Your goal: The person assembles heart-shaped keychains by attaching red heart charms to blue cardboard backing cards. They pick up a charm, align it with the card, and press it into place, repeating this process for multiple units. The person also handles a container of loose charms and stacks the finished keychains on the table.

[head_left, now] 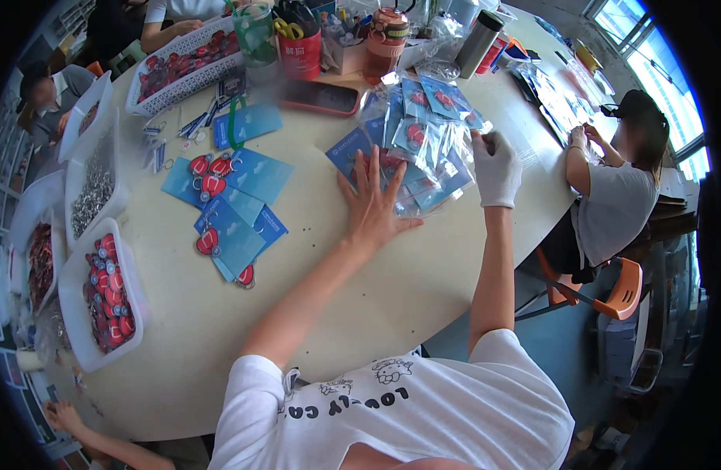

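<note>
My left hand (374, 205), bare, lies with its fingers spread on the near left side of a pile of clear plastic bags (435, 153). Inside these bags are blue cards with red keychains. At the pile's right edge my right hand (497, 170), in a white glove, is closed, its fingertips at the edge of a clear bag. What exactly sits between those fingers is partly hidden. To the left lie loose blue cards (254, 174), with red keychains (211, 176) on top of them.
White bins of red keychain pieces (110, 294) and metal rings (92, 192) line the left side. A white basket (141, 102), phone (321, 97), red pen cup (301, 59) and steel thermos (479, 43) stand at the back. A person (619, 188) sits at the right.
</note>
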`<state>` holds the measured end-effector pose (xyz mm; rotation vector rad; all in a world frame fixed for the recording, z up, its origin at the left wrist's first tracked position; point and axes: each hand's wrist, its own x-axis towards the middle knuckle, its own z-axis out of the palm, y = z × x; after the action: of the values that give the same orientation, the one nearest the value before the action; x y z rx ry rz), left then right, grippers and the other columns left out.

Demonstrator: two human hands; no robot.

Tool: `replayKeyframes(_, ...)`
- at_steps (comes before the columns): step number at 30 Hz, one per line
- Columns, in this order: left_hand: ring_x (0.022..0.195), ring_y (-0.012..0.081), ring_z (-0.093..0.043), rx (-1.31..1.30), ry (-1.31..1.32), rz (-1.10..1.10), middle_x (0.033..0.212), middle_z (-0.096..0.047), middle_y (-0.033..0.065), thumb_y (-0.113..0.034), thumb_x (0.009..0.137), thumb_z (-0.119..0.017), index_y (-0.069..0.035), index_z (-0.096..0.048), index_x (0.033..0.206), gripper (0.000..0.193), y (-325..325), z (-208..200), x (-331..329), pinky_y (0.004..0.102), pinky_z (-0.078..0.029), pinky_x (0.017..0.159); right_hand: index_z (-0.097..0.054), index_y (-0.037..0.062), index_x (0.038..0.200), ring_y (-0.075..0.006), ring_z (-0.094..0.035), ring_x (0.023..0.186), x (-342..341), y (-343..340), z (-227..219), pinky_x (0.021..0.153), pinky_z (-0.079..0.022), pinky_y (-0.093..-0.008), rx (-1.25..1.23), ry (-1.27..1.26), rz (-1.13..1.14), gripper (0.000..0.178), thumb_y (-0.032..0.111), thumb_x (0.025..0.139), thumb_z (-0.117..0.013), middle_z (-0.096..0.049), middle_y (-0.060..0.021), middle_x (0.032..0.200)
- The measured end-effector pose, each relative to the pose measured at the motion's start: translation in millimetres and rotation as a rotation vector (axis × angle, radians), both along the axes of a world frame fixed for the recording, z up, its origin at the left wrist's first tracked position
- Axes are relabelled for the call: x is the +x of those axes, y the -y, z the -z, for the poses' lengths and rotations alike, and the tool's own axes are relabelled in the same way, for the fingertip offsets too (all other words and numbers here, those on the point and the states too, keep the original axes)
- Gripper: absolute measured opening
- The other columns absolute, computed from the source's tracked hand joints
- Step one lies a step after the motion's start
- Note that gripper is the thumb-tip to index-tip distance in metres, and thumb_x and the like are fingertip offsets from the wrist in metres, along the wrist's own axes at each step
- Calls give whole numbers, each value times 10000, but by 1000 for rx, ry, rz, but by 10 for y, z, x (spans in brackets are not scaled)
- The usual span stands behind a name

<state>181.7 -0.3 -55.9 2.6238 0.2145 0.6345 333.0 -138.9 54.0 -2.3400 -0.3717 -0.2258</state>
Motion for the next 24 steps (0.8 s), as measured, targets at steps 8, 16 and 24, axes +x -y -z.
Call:
replayKeyframes(8, 1406, 495, 9, 27, -40, 34, 1535, -54, 259, -735, 557, -707, -231, -237, 1485, 1155, 28, -10, 287, 777, -74, 979, -464, 238, 1381, -378, -304, 1357, 564, -793, 262, 1067, -303, -527, -568, -19, -203, 642, 501, 813, -606, -370, -119, 1466)
replayKeyframes(16, 1411, 484, 52, 35, -27, 49, 1541, 13, 262, -772, 538, -683, -248, -117, 1520, 1249, 57, 47, 811, 775, -57, 985, -530, 175, 1337, -283, -341, 1365, 1495, 332, 347, 1129, -253, -425, -381, 79, -812, 581, 211, 760, -579, -412, -79, 1460)
replayKeyframes(24, 1411, 485, 56, 22, -40, 8, 1537, 17, 273, -798, 483, -687, -222, -118, 1520, 1316, 41, -63, 1491, 770, -34, 1001, -553, 91, 1308, -211, -497, 1243, 1883, 340, 347, 1073, -336, -310, -168, -89, -684, 602, 97, 706, -558, -549, -109, 1339)
